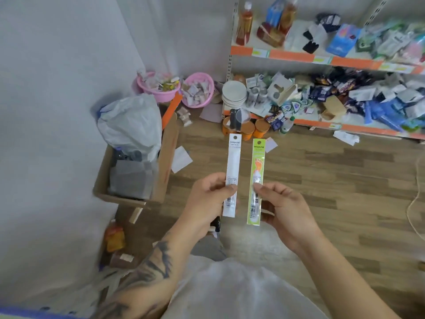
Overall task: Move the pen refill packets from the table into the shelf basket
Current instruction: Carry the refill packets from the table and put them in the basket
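Observation:
I hold two long, narrow pen refill packets upright in front of me, above the wooden floor. My left hand [207, 199] pinches the lower half of a white packet [232, 162]. My right hand [285, 208] pinches the lower half of a green packet [257, 166] with an orange footprint picture. The two packets stand side by side, a small gap apart. No table shows in this view. Two pink baskets [199, 77] [142, 82] with small wrapped items sit on the floor by the shelf's left end.
A shelf unit with orange edge strips [296, 55] fills the upper right, crowded with bottles, packets and stacked white bowls [233, 93]. Orange-lidded jars [262, 128] stand on the floor before it. A cardboard box [166, 153] with a grey bag sits at left.

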`<state>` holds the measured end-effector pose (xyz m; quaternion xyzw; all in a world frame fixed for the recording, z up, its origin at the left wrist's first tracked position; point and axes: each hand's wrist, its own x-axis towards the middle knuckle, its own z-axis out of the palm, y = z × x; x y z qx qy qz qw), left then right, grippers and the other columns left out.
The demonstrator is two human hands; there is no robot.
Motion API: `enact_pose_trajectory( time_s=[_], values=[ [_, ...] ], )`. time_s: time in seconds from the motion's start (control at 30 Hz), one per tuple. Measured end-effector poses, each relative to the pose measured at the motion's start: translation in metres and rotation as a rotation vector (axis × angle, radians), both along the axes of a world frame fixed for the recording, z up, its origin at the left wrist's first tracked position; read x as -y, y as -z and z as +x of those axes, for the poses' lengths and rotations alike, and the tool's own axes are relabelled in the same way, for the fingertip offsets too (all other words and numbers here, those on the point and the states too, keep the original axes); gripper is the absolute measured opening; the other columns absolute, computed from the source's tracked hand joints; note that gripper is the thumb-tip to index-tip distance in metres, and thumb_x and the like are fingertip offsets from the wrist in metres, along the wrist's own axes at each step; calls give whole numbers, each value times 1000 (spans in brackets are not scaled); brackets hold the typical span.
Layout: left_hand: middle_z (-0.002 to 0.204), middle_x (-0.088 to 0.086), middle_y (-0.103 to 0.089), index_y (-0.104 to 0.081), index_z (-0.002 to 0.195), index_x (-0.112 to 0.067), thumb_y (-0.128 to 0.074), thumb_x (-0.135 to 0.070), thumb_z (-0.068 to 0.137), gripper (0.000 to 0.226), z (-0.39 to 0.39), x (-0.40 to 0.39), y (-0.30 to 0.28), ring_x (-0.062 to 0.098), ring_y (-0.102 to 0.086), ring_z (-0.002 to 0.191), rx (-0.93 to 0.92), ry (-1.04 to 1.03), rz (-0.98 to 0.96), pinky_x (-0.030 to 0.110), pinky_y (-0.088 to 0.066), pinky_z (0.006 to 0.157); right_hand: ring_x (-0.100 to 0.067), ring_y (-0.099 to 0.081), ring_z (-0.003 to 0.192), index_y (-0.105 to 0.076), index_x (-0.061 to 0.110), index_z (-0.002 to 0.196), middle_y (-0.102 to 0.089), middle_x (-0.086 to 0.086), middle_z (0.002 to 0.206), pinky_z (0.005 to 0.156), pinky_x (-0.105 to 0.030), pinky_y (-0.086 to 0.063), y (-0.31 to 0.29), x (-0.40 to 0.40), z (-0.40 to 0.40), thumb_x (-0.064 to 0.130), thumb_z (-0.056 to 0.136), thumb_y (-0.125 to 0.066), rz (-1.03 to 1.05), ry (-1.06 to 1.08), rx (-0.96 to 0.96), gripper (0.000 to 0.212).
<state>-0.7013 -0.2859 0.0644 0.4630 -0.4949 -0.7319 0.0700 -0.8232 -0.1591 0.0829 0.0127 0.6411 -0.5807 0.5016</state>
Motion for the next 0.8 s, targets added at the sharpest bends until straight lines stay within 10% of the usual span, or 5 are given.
enact_pose_trajectory(
  time_s=[0.8],
  values=[
    [79,3,-69,-67,111,-8,-58,-3,101,14,-290,134,-27,27,-71,71,-107,197,59,46,-65,66,-23,-63,67,-73,18,76,-72,-12,82,63,-37,-53,-31,102,-249,14,99,-66,-116,483,-278,25]
  ],
)
